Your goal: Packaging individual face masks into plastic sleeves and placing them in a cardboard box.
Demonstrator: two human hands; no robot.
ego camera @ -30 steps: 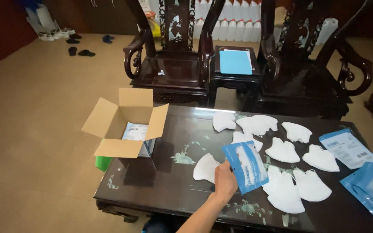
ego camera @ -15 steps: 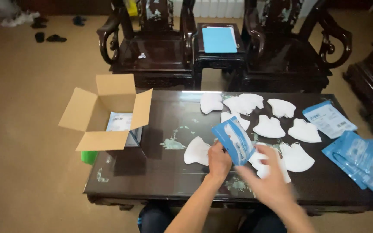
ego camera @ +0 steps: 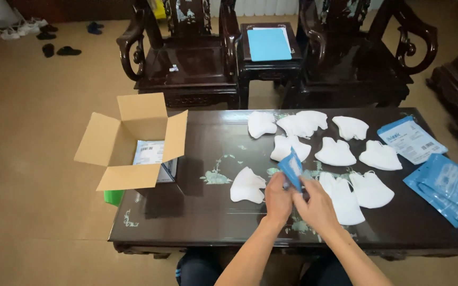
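Blue and glossy, a small pouch [ego camera: 292, 168] stands up between both hands above the near-middle of the table [ego camera: 208, 222]. The left hand [ego camera: 278, 198] grips its lower edge with thumb and fingers closed on it; the right hand [ego camera: 316, 207] pinches the same lower part from the other side, so the two hands touch. White masks [ego camera: 335, 152] lie spread over the middle and far part of the table, one mask [ego camera: 247, 185] just left of the left hand and others just right of the right hand. A flat packet [ego camera: 411, 139] lies near the far right corner, and a stack of blue pouches [ego camera: 449, 190] sits at the right edge. An open box [ego camera: 128, 140] overhangs the left edge. Beyond the far edge stand dark chairs [ego camera: 186, 53] and a stand bearing a blue folder [ego camera: 269, 44].
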